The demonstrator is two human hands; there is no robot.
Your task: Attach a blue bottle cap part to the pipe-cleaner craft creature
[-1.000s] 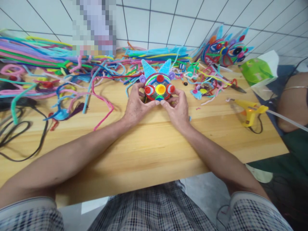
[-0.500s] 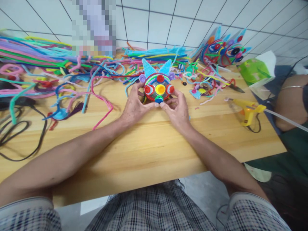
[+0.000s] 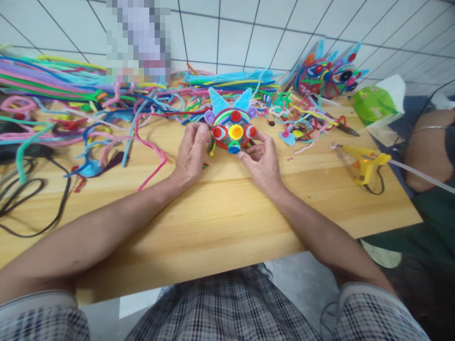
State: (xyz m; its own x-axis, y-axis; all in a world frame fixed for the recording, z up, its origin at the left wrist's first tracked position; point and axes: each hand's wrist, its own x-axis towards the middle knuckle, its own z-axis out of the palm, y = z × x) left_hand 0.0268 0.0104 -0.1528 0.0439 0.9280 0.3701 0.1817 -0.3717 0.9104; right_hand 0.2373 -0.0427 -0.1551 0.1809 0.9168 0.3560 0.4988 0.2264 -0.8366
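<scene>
An animal-face craft (image 3: 232,130) stands near the middle of the table, with two light-blue pipe-cleaner ears, purple curled discs, red and white bottle-cap eyes, a yellow cap nose and a blue cap below. My right hand (image 3: 263,156) grips its right and lower side, thumb by the blue cap. Just left of the craft, apart from it, is my left hand (image 3: 192,151), its fingers curled and thumb pressed against them; whatever they may hold is hidden. A tiny red-green scrap (image 3: 205,166) lies beside that hand.
Bundles of pipe cleaners (image 3: 53,85) and loose pieces line the back and left. Two similar crafts (image 3: 327,76) stand at back right, near a green packet (image 3: 377,102). A yellow glue gun (image 3: 366,161) and scissors (image 3: 348,129) lie right; a black cable (image 3: 64,203) left. Someone's arm (image 3: 432,147) is at far right.
My left hand has come off the craft and moved slightly left, its fingers closing together. My right hand keeps its grip, and the craft stays almost in place.
</scene>
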